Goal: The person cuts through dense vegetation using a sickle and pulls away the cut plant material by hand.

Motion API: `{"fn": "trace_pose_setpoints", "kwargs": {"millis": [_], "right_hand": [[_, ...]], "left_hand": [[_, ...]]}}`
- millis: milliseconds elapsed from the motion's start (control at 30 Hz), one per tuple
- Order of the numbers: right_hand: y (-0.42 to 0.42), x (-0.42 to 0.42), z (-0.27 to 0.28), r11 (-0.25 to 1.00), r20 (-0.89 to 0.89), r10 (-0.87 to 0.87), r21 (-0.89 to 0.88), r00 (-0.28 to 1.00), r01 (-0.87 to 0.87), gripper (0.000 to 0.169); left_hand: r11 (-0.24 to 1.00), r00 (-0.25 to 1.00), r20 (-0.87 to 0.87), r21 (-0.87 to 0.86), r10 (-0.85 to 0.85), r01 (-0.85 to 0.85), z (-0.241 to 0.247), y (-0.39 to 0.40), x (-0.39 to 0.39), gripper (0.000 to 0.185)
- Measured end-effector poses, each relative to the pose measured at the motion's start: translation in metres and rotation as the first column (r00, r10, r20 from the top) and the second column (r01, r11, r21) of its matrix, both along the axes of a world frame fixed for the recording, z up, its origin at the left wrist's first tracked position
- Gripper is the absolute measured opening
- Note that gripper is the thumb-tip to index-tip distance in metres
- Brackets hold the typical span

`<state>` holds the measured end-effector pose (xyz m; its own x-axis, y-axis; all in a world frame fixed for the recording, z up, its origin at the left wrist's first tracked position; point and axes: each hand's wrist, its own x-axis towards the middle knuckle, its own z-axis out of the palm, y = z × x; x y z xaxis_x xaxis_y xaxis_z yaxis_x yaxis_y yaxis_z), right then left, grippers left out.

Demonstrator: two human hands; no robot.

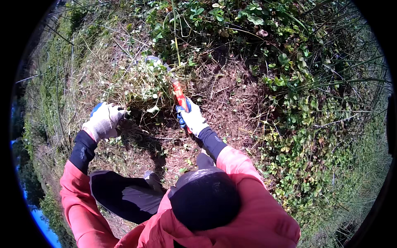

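My right hand (193, 117), in a white glove with a blue coated palm, grips the orange-red handle (178, 92) of what looks like a sickle. Its pale curved blade (152, 58) shows in part beyond a heap of cut weeds (149, 81); leaves hide the rest. At the heap's near left edge is my left hand (105, 120), gloved alike, with its fingers curled. Whether stems are caught inside those fingers cannot be made out.
Bare soil with dry stalks (228, 90) lies right of the handle. Leafy ground cover (288, 124) grows thickly along the right. A tall green stem (176, 34) rises beyond the blade. My bent knee in dark trousers (127, 195) is at lower left.
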<state>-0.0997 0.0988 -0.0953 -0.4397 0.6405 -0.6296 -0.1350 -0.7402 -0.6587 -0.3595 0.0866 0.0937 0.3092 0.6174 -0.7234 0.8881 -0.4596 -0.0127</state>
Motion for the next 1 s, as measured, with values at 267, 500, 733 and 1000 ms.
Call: {"fn": "trace_pose_setpoints", "kwargs": {"millis": [267,500,733,1000], "right_hand": [[-0.010,0.057,0.026,0.981,-0.077,-0.191,-0.029,0.979,0.190,0.052],[-0.048,0.163,0.040,0.761,0.121,-0.647,0.159,0.753,0.629,0.059],[0.085,0.131,0.032,0.586,0.300,-0.634,0.788,0.713,0.189,0.056],[0.067,0.148,0.050,0.910,0.163,-0.393,0.208,0.905,0.358,0.068]], "left_hand": [[0.953,0.983,0.182,0.296,0.010,-0.064,-0.055,0.042,0.114,0.076],[0.979,0.992,0.075,0.173,0.097,-0.109,-0.040,0.071,0.110,0.070],[0.804,0.744,0.509,0.591,-0.433,0.064,-0.059,0.160,0.248,0.051],[0.658,0.983,0.170,0.732,0.074,-0.176,-0.146,0.290,0.225,0.022]]}}
